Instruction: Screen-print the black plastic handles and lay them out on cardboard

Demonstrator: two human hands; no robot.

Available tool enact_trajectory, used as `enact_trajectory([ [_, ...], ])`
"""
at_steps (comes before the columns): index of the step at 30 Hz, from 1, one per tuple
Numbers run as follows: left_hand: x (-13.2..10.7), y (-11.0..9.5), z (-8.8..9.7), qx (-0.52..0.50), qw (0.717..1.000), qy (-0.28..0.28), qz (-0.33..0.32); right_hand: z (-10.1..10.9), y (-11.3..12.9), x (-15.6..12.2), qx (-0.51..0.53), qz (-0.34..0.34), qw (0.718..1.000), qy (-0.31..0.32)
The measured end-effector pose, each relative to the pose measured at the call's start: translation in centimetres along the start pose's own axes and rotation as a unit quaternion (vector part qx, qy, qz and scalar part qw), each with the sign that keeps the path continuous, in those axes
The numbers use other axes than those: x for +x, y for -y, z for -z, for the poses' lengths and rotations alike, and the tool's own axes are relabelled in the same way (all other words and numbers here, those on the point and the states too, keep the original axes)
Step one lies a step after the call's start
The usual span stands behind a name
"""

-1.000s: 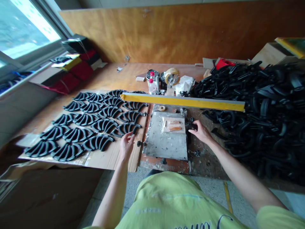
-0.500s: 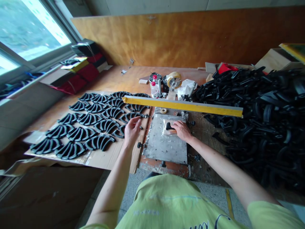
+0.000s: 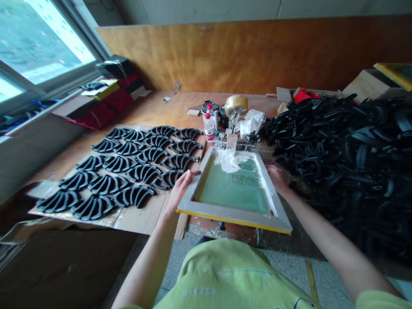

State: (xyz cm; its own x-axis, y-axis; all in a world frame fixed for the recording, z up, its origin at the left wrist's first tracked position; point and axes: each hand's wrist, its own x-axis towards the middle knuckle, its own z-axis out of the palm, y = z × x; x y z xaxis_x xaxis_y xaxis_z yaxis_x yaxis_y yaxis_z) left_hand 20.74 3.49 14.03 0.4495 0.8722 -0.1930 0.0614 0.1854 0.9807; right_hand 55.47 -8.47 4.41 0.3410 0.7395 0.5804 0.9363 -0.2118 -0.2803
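We held the screen frame (image 3: 233, 218) tilted up from its far clamps (image 3: 236, 143), both hands bearing it | left hand (image 3: 182, 192) spread, gripping the left edge | right hand (image 3: 277, 179) curled round the right edge | black curved parts (image 3: 133, 196) lay spaced on cardboard (image 3: 141, 223), seemingly to stay apart

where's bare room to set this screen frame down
Behind the black parts, left of the bottle, bare wood tabletop shows. A cardboard strip runs below the parts, by the left hand. The black pile crowds right of the screen frame.

A print workshop: silkscreen frame (image 3: 233, 223), heaped black parts (image 3: 341, 163).
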Motion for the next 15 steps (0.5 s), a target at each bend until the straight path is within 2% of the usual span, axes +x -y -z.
enact_trajectory([
  [2, -0.6, 3.1, 0.8, 0.022, 0.998, 0.021, 0.059, 0.6, -0.6, 2.2, 0.057, -0.040, 0.997, 0.023],
  [3, -0.6, 4.6, 0.9, 0.026, 0.997, 0.024, 0.075, 0.4, 0.0, 3.5, 0.066, -0.035, 0.997, 0.027],
  [6, 0.3, 8.7, 1.0, 0.039, 0.996, 0.006, 0.085, -1.4, 4.2, 7.4, 0.083, 0.026, 0.995, 0.058],
  [8, 1.0, 10.6, 1.0, 0.055, 0.995, -0.010, 0.078, -3.1, 7.3, 9.3, 0.063, 0.074, 0.988, 0.118],
  [10, 1.4, 11.8, 1.1, 0.069, 0.995, -0.017, 0.075, -4.3, 9.2, 10.2, 0.039, 0.098, 0.974, 0.200],
  [12, 1.6, 12.3, 1.2, 0.075, 0.994, -0.023, 0.076, -5.0, 9.5, 10.3, 0.016, 0.096, 0.961, 0.260],
  [13, 1.6, 12.4, 1.3, 0.076, 0.994, -0.025, 0.078, -5.2, 9.2, 10.2, 0.008, 0.090, 0.959, 0.270],
  [15, 1.5, 12.4, 1.3, 0.076, 0.994, -0.025, 0.079, -5.3, 8.2, 9.5, -0.008, 0.073, 0.966, 0.249],
])
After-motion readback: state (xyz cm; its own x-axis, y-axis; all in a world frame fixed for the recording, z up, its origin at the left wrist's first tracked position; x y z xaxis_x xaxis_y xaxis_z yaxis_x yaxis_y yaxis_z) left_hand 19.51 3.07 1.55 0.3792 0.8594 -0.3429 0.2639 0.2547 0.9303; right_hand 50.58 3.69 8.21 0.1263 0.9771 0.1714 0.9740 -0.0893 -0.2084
